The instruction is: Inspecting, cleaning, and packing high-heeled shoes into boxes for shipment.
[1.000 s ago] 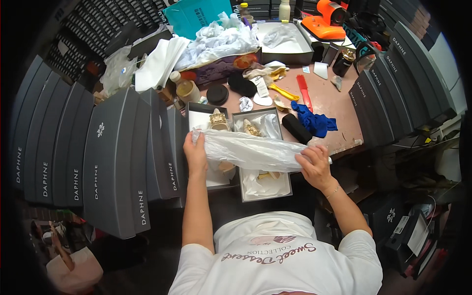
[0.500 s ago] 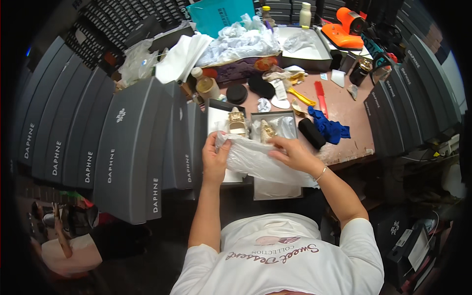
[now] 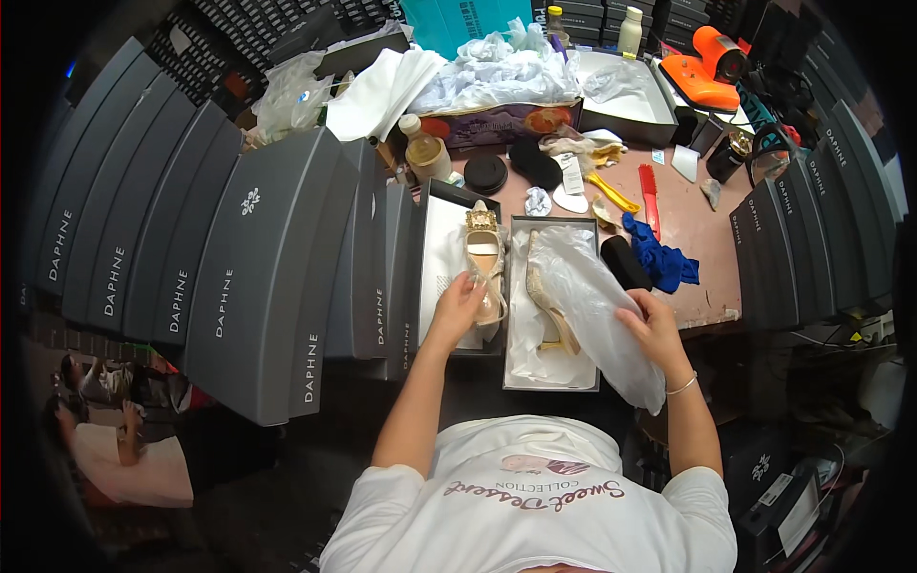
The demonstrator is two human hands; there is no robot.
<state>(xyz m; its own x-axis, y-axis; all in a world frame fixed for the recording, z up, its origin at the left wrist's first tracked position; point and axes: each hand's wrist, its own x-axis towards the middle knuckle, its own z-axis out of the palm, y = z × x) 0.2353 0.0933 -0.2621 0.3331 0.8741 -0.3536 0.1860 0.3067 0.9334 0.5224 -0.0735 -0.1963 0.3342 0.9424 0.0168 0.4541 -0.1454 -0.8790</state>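
Observation:
A beige shoe with a jewelled gold ornament point(image 3: 482, 224) is pinched near its heel by my left hand point(image 3: 462, 304), above a paper-lined grey box part point(image 3: 432, 215). Beside it stands an open shoe box point(image 3: 514, 376) lined with white tissue. In that box a matching high-heeled shoe point(image 3: 546, 298) lies on its side, partly covered by a translucent plastic bag point(image 3: 602, 306). The bag's right edge is gripped by my right hand point(image 3: 654, 329).
Tall stacks of grey shoe boxes point(image 3: 253, 277) crowd the left, and more boxes point(image 3: 812, 220) stand right. On the pink table lie a blue cloth point(image 3: 661, 256), black roll point(image 3: 626, 263), red brush point(image 3: 650, 196) and yellow-handled brush point(image 3: 611, 191). A bottle point(image 3: 425, 153) stands behind.
My left hand has let go of the plastic and taken hold of the left shoe. My right hand has drawn the plastic to the right, uncovering much of both shoes.

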